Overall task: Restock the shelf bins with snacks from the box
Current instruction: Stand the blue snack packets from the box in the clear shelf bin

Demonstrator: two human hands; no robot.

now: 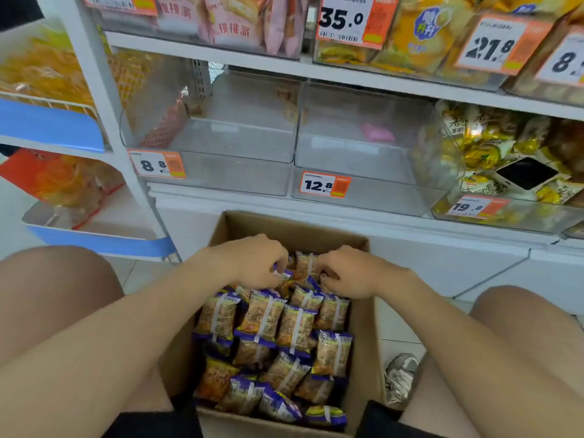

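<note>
The left hand point(256, 263) reaches into the far end of the open cardboard box point(368, 343), which stands on the floor between the person's knees. Its fingers are curled down and pinch the snack packets point(284, 327) packed inside. Just beside it, the right hand point(350, 275) lies knuckles-up, fingers curled round packets of the same top layer, and above the box two clear shelf bins point(221, 134), tagged 8.8 and 12.8, stand side by side.
</note>
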